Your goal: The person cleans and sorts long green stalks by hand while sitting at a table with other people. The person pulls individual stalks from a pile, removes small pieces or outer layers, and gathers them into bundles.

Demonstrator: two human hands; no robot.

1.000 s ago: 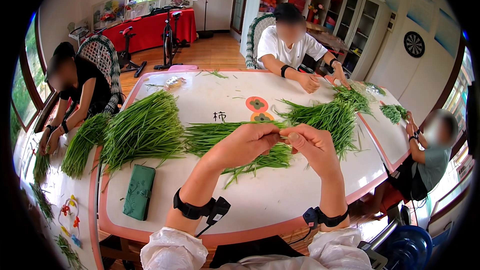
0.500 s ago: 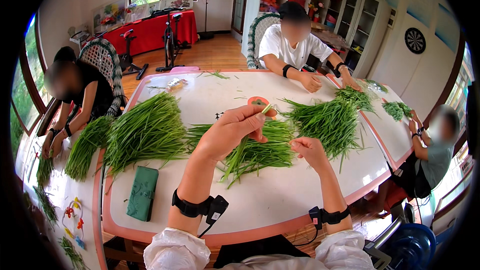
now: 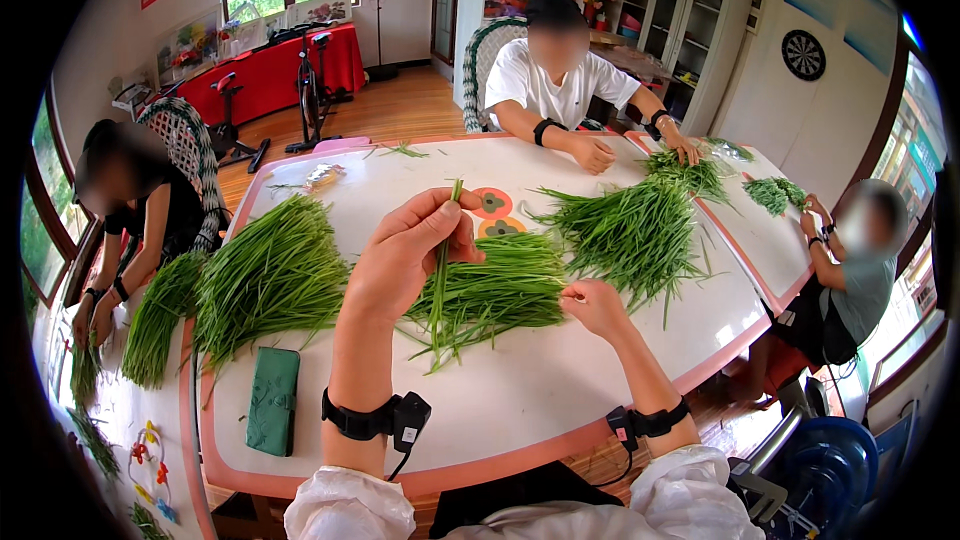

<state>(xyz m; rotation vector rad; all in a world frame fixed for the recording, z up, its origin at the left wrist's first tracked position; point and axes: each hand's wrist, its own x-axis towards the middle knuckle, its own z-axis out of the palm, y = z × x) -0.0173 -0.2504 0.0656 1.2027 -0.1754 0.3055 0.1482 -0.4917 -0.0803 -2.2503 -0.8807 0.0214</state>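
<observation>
My left hand [image 3: 400,245] is raised over the table, its thumb and fingers closed around a small bunch of chives [image 3: 440,285] held nearly upright, tips hanging downward. Behind and below it lies a loose pile of chives [image 3: 515,275], cut long and spread sideways. At that pile's right end is my right hand [image 3: 598,308], with thumb and fingertips pinched together; whatever sits between them is too small to make out. A large heap of chives [image 3: 268,280] lies to the left, and another chive heap [image 3: 630,230] lies to the right.
On the white table [image 3: 480,415] a green wallet-style case [image 3: 272,400] lies near the front left. One person [image 3: 560,80] sits opposite, another person [image 3: 150,190] at left, and a third person [image 3: 850,270] at right, all handling greens. A blue plastic stool [image 3: 825,475] stands at lower right.
My left hand has turned the small bunch from slanted to nearly upright. The right hand stays pinched beside the pile. The whole view has shifted slightly.
</observation>
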